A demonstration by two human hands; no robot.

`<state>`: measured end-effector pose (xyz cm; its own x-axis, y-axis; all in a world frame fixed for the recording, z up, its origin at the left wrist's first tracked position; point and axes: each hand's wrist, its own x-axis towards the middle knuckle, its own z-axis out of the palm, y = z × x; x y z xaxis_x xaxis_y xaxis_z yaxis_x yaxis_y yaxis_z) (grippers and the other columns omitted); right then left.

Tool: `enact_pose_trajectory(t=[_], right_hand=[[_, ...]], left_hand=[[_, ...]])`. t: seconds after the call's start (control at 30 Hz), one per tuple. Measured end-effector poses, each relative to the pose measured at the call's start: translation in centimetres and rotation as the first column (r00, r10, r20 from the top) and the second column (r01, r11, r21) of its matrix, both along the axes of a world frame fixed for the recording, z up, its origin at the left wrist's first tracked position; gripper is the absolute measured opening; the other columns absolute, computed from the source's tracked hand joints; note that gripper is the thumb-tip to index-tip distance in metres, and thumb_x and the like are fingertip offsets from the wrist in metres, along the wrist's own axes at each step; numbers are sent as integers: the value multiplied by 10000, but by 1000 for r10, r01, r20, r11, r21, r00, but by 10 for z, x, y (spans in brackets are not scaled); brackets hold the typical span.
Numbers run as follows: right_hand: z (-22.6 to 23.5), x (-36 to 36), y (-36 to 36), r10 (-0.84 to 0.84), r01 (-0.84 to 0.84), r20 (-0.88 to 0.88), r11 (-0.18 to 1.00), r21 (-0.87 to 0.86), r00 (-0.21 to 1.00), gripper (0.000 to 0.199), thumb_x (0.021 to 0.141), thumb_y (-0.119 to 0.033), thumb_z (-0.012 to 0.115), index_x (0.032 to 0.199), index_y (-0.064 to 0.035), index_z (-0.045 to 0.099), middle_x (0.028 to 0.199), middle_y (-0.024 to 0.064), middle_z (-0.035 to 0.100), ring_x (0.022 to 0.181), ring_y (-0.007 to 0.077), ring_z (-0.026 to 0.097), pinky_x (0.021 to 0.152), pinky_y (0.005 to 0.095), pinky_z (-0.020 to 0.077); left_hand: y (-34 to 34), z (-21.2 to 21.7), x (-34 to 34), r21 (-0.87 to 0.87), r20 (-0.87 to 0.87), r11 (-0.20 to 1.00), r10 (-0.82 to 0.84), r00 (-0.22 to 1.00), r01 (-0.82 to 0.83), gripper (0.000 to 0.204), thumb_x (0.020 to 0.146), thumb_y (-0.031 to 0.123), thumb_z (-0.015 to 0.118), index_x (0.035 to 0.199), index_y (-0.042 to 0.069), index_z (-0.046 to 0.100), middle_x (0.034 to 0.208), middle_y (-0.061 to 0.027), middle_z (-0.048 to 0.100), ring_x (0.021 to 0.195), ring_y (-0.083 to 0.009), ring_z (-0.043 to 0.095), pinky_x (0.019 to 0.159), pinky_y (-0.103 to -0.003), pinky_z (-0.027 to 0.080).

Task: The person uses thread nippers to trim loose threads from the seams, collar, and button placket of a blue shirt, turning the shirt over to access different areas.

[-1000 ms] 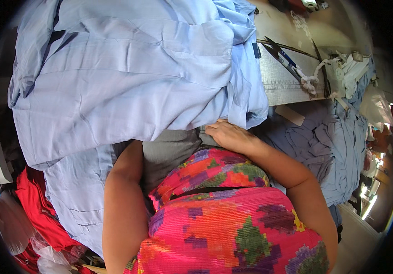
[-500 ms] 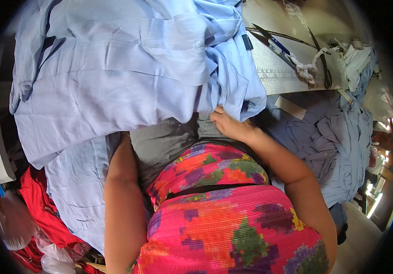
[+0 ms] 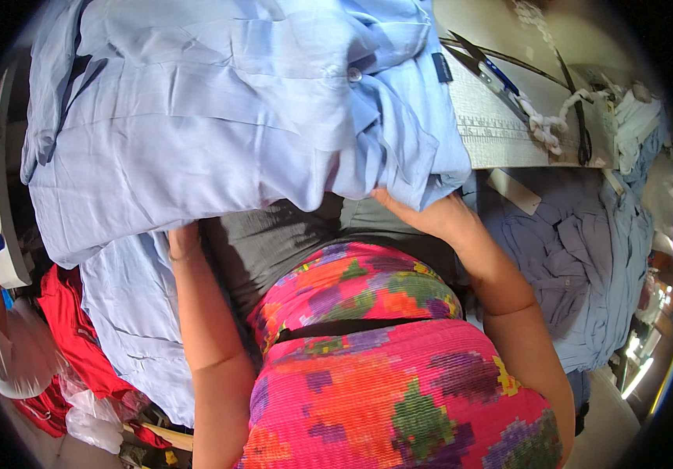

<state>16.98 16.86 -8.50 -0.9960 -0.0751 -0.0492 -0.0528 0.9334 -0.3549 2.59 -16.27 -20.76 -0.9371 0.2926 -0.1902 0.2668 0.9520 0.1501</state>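
A pale worktable (image 3: 500, 133) fills the upper right of the frame, with a printed ruler strip along its near edge. Scissors (image 3: 481, 62) and a knotted white cord (image 3: 543, 121) lie on it. Below the table, at right, hangs a heap of blue cloth (image 3: 579, 266). Red fabric (image 3: 70, 344) and clear plastic bags (image 3: 90, 422) sit at lower left. Bright light glares at the lower right edge.

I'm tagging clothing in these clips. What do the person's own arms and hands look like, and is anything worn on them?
Both forearms are bare, with no sleeves reaching them and no gloves. The right hand shows no ring or watch that I can make out. The left hand is mostly hidden under the light blue shirts, with a thin band just visible at its wrist.
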Motion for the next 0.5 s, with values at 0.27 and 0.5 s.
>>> enact_pose_trajectory(t=[0.27, 0.5], right_hand=[[-8, 16, 20, -84, 205, 383, 936, -286, 920, 483, 922, -349, 495, 1303, -55, 456, 1350, 168, 445, 1287, 325, 368, 1072, 394, 265], [29, 2, 0, -120, 176, 170, 911, -373, 978, 393, 880, -308, 597, 1136, -11, 567, 1105, 194, 609, 1051, 363, 562, 912, 379, 423]], left_hand=[[16, 170, -14, 440, 627, 897, -278, 728, -37, 362, 809, 252, 625, 1035, -31, 630, 1025, -175, 649, 1010, -302, 608, 874, -367, 449], [61, 197, -36, 499, -184, 814, -237, 954, 298, 385, 903, 216, 532, 1211, -15, 535, 1304, -173, 493, 1198, -306, 462, 1015, -369, 335]])
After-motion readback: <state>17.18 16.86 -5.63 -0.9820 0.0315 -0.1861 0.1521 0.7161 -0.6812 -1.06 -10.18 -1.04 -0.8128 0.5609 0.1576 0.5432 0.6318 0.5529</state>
